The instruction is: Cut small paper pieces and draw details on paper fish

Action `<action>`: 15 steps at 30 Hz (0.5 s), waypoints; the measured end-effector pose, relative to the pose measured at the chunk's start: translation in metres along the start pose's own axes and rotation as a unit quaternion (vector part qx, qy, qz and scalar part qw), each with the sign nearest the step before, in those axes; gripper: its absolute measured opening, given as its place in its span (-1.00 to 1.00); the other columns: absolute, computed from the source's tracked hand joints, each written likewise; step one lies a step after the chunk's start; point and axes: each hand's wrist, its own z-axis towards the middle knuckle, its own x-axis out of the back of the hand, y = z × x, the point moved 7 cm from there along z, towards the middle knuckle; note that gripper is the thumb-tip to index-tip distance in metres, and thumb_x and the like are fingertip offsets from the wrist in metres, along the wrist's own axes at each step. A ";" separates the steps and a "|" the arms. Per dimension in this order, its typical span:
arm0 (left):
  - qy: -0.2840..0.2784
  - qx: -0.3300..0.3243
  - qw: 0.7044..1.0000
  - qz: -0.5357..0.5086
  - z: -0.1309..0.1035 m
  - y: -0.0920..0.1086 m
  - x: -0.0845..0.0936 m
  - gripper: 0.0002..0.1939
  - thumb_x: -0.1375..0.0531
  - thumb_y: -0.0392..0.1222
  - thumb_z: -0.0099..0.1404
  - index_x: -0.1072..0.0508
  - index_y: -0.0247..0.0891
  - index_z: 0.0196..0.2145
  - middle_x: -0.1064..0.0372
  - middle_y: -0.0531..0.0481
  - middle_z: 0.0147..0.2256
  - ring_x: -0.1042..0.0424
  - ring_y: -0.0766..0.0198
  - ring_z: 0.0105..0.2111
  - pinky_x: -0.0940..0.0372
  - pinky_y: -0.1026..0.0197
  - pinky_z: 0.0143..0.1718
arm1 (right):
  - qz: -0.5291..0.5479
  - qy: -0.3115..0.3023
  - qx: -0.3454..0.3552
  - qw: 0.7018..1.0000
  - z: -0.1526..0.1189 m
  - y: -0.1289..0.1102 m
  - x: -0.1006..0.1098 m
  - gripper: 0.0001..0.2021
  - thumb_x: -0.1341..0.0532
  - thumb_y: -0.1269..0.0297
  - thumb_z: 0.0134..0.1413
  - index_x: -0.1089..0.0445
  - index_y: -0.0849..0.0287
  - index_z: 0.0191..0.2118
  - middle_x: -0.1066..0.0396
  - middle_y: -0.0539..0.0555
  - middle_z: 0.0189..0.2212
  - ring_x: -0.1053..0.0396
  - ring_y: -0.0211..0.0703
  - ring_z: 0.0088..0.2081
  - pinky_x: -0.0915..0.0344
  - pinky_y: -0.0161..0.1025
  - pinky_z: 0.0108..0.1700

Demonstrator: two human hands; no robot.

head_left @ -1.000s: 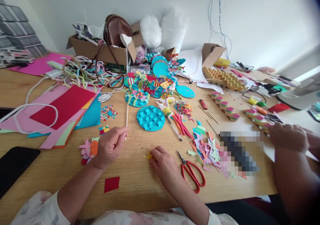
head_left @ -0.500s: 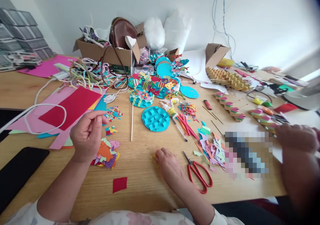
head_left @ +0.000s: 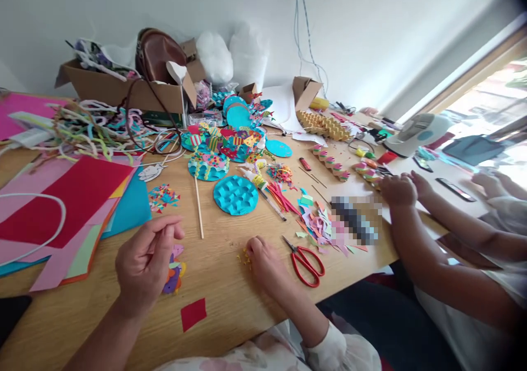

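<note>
Near the table's (head_left: 222, 335) front edge, we note a red paper piece (head_left: 193, 314). Behind it, our left hand (head_left: 144, 261) is curled closed beside paper cut-outs (head_left: 175, 276); our right hand (head_left: 263, 266) touches yellow scraps (head_left: 244, 258), though we cannot tell whether it grips any. Red-handled scissors (head_left: 305, 264) lie just right. Beyond, we record a blue disc (head_left: 235, 195), then a cardboard box (head_left: 123, 94).

Head-worn view, close above the wooden tabletop (head_left: 226, 305).
It looks forward and down, with the wall (head_left: 164, 9) at twelve o'clock and the window (head_left: 498, 94) at two.
</note>
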 end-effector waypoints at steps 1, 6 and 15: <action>-0.004 0.012 1.000 -0.008 -0.001 -0.002 -0.001 -0.85 -0.09 -0.18 0.27 -0.45 -0.19 -0.29 -0.37 0.12 -0.51 -0.36 0.37 -0.52 -0.31 0.33 -0.55 | 0.016 0.002 -0.005 1.000 -0.001 -0.001 0.002 -0.86 -0.04 0.54 0.10 -0.28 0.19 -0.37 -0.37 0.09 -0.33 -0.30 -0.19 -0.29 -0.15 -0.34 -0.26; -0.021 0.083 0.995 -0.043 -0.008 -0.015 -0.006 -0.85 -0.09 -0.13 0.27 -0.45 -0.13 -0.29 -0.36 0.09 -0.48 -0.36 0.33 -0.48 -0.32 0.29 -0.51 | 0.109 0.053 0.012 0.993 -0.018 -0.011 0.039 -0.86 -0.07 0.53 0.07 -0.27 0.16 -0.40 -0.38 0.02 -0.37 -0.31 -0.25 -0.31 -0.17 -0.37 -0.27; -0.061 0.073 0.995 -0.013 -0.014 -0.023 -0.013 -0.84 -0.07 -0.11 0.28 -0.44 -0.12 -0.27 -0.38 0.10 -0.48 -0.42 0.33 -0.51 -0.44 0.28 -0.45 | -0.009 0.144 -0.063 0.987 0.050 0.064 0.151 -0.87 -0.08 0.41 0.10 -0.33 0.20 -0.42 -0.37 -0.04 -0.49 -0.29 -0.27 -0.39 -0.13 -0.37 -0.36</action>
